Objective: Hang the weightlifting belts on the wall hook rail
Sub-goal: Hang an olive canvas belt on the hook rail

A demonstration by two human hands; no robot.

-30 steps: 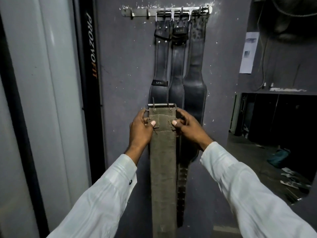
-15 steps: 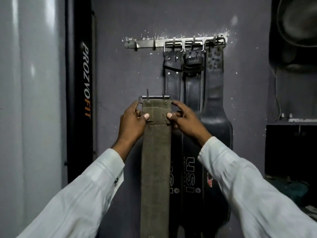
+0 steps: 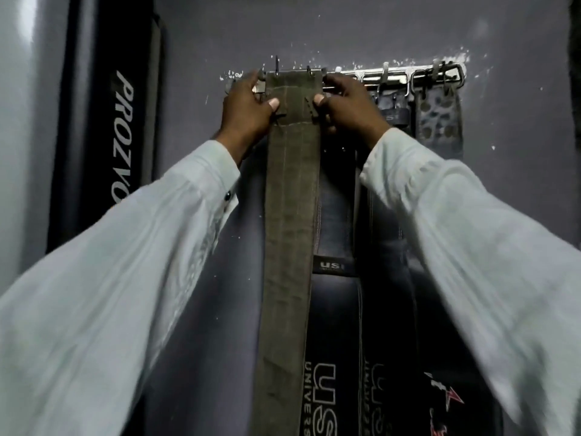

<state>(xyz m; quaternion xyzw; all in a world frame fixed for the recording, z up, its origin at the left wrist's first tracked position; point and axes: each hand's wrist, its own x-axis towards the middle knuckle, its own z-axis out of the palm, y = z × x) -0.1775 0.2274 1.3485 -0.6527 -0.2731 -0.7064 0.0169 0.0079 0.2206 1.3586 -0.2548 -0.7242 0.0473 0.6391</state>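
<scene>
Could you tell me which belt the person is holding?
The olive-green canvas belt, leftmost, pinched near its top by the left hand and right hand; the black leather belts hang on the hook rail beside it.

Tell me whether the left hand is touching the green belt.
Touching. The head view shows the left hand with its thumb pressed on the green belt near its top edge.

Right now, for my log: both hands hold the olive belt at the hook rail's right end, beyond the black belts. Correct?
No: the head view shows left hand and right hand holding the olive belt at the left end of the hook rail, left of the black belts.
</scene>
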